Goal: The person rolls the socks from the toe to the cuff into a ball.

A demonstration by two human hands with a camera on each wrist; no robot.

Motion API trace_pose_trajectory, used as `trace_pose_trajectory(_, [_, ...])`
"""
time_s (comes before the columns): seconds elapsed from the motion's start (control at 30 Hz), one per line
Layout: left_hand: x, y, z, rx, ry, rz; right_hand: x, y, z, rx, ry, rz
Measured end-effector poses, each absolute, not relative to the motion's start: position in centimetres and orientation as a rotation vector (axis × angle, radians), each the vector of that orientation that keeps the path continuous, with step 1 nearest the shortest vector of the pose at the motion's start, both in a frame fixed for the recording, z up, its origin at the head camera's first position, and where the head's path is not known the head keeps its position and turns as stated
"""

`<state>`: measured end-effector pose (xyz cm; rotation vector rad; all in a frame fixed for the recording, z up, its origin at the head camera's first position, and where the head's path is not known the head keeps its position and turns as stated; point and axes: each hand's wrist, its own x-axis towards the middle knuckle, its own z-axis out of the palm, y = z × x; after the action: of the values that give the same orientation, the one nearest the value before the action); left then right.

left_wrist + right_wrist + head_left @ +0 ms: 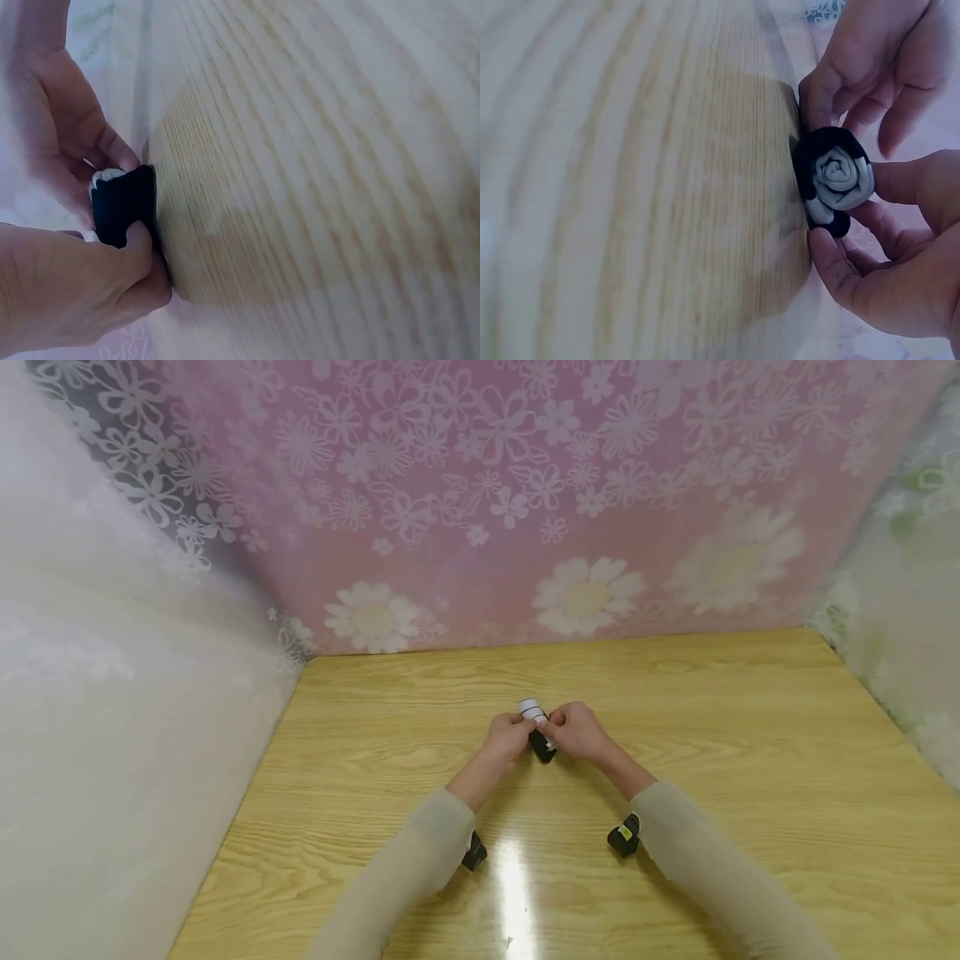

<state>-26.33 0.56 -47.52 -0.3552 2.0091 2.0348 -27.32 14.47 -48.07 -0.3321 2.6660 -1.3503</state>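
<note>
A small rolled-up piece of black-and-white cloth [530, 707] sits on the wooden table between both hands. Its outside shows white fabric with thin dark stripes and a black portion. In the right wrist view, the end of the cloth roll [835, 171] shows a white spiral with black around it. My left hand [510, 735] grips its left side; in the left wrist view the left thumb [138, 244] lies on the black fabric. From the other side my right hand [577, 731] pinches the roll. Fingers partly hide the cloth, so its exact kind is unclear.
The wood-grain table [375, 735] extends around the hands to a pink floral curtain [480, 527] at the back. Pale sheets hang at the left and right. A black wrist camera [624, 837] is strapped by the right sleeve, another [475, 853] by the left.
</note>
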Motion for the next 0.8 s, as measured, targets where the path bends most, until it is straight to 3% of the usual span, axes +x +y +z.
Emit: trace_pose_trajectory(0.8, [-25.0, -0.2, -46.8, -0.010, 1.903, 2.038, -24.8, 14.6, -46.8, -0.016, 2.661, -1.725])
